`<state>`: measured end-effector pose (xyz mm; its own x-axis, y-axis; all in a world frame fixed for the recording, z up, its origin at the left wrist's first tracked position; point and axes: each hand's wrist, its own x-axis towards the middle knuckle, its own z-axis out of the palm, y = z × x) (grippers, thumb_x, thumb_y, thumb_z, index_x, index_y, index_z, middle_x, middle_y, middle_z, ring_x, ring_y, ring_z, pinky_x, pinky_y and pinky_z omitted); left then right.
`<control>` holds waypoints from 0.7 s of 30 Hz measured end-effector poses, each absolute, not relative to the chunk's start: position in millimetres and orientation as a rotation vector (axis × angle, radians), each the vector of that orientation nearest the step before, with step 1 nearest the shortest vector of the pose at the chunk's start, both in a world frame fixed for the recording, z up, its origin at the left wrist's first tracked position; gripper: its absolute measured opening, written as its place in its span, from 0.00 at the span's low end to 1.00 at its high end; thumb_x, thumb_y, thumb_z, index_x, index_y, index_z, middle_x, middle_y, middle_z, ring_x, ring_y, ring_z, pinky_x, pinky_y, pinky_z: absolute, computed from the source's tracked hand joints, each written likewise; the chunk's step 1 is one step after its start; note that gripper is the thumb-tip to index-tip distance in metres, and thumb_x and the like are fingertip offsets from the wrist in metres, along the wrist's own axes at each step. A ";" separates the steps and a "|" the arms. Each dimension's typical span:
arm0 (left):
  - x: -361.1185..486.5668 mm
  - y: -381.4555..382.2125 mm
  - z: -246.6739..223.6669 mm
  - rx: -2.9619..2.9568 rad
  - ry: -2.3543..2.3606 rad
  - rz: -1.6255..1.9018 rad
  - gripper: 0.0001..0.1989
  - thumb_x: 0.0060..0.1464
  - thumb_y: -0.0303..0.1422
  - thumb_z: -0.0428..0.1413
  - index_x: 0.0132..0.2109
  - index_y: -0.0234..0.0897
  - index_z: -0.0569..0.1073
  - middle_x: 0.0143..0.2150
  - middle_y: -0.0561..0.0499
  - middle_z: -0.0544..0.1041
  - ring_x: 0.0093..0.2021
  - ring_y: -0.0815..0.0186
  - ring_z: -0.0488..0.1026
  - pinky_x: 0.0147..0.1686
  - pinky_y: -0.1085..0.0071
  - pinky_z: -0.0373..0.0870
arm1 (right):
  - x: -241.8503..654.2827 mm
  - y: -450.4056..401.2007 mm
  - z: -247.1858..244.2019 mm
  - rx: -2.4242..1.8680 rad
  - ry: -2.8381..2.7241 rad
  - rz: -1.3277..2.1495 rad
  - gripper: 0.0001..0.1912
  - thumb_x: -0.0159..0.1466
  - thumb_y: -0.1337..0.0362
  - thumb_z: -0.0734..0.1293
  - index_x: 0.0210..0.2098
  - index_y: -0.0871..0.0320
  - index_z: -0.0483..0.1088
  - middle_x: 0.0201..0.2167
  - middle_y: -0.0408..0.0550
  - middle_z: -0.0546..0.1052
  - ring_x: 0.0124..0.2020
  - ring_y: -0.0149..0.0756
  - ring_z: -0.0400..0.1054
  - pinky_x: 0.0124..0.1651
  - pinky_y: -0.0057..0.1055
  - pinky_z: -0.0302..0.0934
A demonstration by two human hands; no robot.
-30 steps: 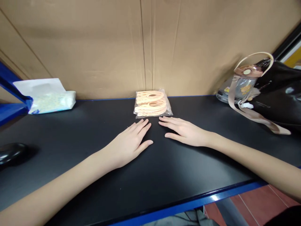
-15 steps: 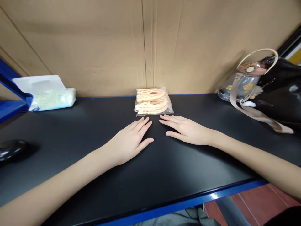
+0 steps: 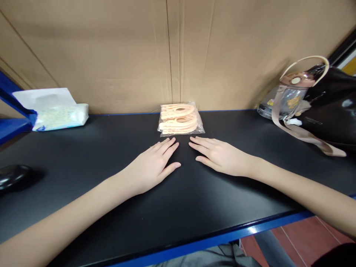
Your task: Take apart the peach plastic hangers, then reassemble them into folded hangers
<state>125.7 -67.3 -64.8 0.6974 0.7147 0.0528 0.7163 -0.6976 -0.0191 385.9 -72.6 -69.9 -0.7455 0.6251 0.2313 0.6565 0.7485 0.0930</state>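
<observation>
My left hand [image 3: 152,165] lies palm down on the black table [image 3: 172,207], fingers spread and holding nothing. To its right, my right hand [image 3: 219,155] also rests flat, its fingers apart with nothing in them. Just beyond the fingertips of both hands is a clear plastic packet [image 3: 180,119] of peach-coloured plastic pieces, several of them stacked. Neither hand touches the packet.
A pack of wipes or tissues [image 3: 59,115] stands at the back left, above a black mouse [image 3: 15,177]. At the right are a clear bottle [image 3: 290,98] with a strap and a black bag [image 3: 330,111]. Cardboard [image 3: 125,55] lines the back.
My right hand has shifted very slightly, its wrist a little lower. My left hand and the packet look the same apart from a tiny shift of the view.
</observation>
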 end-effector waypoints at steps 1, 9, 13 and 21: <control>125.7 -67.2 -64.6 -2.861 -1.204 -0.066 0.35 0.69 0.50 0.35 0.70 0.27 0.57 0.72 0.38 0.55 0.71 0.52 0.53 0.68 0.53 0.55 | 386.5 -71.9 -69.7 -1.028 -2.756 -0.230 0.27 0.74 0.58 0.55 0.63 0.70 0.64 0.65 0.64 0.65 0.65 0.52 0.61 0.64 0.50 0.61; 125.9 -67.5 -63.1 -2.872 -1.210 -0.068 0.35 0.69 0.49 0.35 0.70 0.27 0.57 0.72 0.37 0.55 0.71 0.51 0.54 0.67 0.52 0.56 | 386.7 -71.1 -67.0 -1.077 -2.769 -0.153 0.27 0.73 0.56 0.55 0.64 0.68 0.64 0.66 0.63 0.63 0.65 0.52 0.61 0.65 0.50 0.60; 126.3 -68.2 -63.1 -2.884 -1.209 -0.095 0.34 0.69 0.49 0.37 0.69 0.27 0.57 0.72 0.37 0.56 0.71 0.51 0.54 0.67 0.51 0.57 | 386.0 -71.0 -68.5 -1.076 -2.758 -0.148 0.27 0.73 0.57 0.56 0.64 0.68 0.64 0.66 0.64 0.63 0.65 0.53 0.62 0.64 0.51 0.60; 127.1 -68.9 -60.7 -2.827 -1.196 0.009 0.35 0.69 0.49 0.35 0.70 0.27 0.56 0.73 0.38 0.54 0.71 0.52 0.54 0.66 0.53 0.57 | 386.3 -72.1 -66.0 -1.080 -2.778 -0.191 0.27 0.73 0.57 0.57 0.64 0.69 0.64 0.66 0.64 0.63 0.65 0.53 0.62 0.64 0.51 0.61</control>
<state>127.1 -68.9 -60.7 0.6967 0.7170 0.0228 0.7165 -0.6941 -0.0689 386.3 -72.1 -66.0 -0.7282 0.6586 0.1897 0.6784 0.7321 0.0624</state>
